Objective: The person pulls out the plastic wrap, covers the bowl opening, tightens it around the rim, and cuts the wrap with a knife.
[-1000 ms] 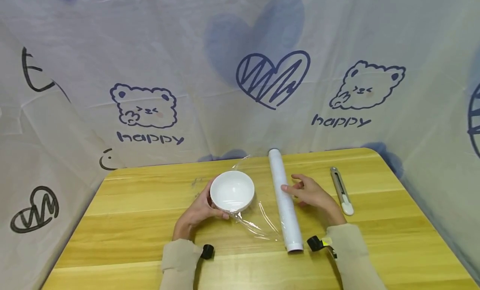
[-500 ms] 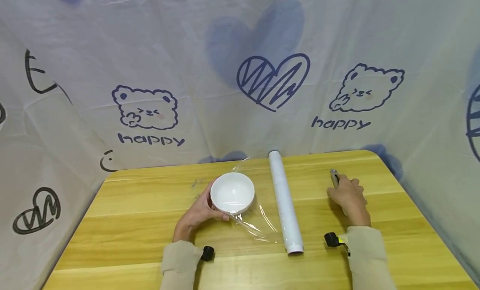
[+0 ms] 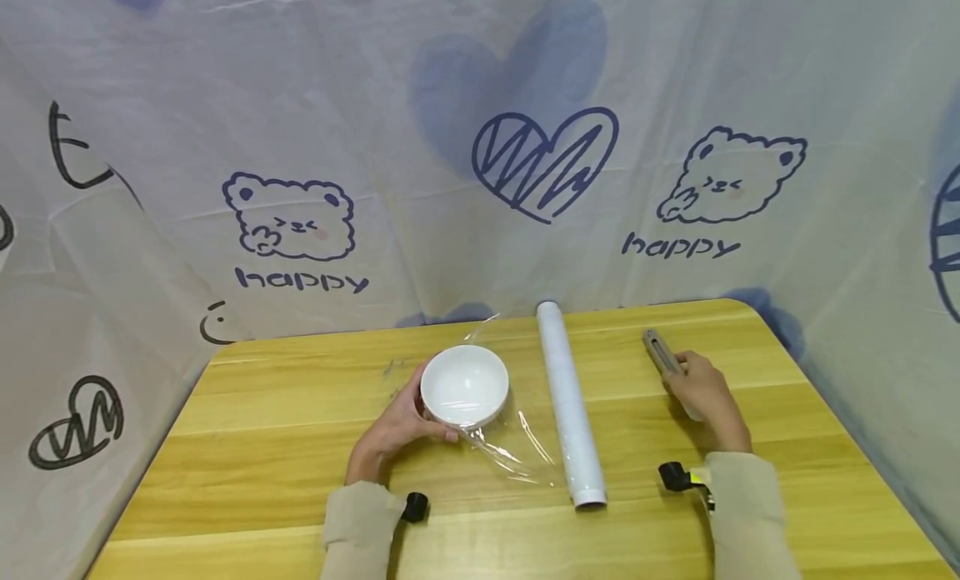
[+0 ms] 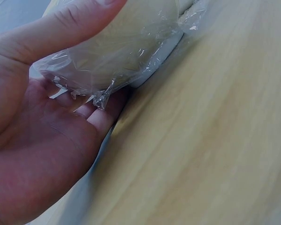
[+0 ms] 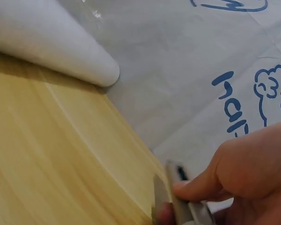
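Note:
A white bowl stands on the table with clear plastic wrap around it, stretching across to a white roll of cling film. My left hand grips the bowl's left side, thumb at the near side; in the left wrist view crumpled wrap lies against the fingers. On the right, my right hand holds a grey utility knife, its far end pointing away and to the left. The right wrist view has the thumb pressed on the knife; whether its blade is out I cannot tell.
The wooden table has its far edge against a printed cloth backdrop. The film roll lies lengthwise between bowl and right hand, its far end near the cloth. Black wrist cameras are on both wrists.
My right hand has left the film roll, moved right, taken hold of the utility knife and turned its far end leftward. The left hand and bowl have stayed in place.

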### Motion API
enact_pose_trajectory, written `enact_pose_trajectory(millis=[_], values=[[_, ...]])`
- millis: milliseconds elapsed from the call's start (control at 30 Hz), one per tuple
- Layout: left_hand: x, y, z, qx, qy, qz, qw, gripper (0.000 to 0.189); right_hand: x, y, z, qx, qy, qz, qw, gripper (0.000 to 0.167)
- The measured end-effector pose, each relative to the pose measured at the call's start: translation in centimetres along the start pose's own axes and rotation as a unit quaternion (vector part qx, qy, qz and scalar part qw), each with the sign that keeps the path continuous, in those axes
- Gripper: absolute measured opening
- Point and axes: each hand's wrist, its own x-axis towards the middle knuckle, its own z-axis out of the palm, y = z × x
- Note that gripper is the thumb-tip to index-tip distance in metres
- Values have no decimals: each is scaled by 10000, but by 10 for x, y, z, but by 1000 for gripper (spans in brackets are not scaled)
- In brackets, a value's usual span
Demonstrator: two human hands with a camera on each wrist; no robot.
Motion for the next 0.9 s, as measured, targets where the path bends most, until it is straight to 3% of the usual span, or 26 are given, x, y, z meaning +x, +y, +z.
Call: enact_pose_trajectory(millis=[167,400,633,900], values=[[0,0,-1,36,-3,-4,10000,123,3,-3,2,898,-100,-221,9957,54],[-1,0,-2,74,11,11,10000,123,4,-12,6,1773,-615,-229,9820,68],[1,-3,-2,-14,-25,86,10000,122,2,-15,7,1801,-762,-579,9790,62],[1,-4,-2,-8,-37,144,9999,123,5,-15,11,1701,-817,-567,9804,54]])
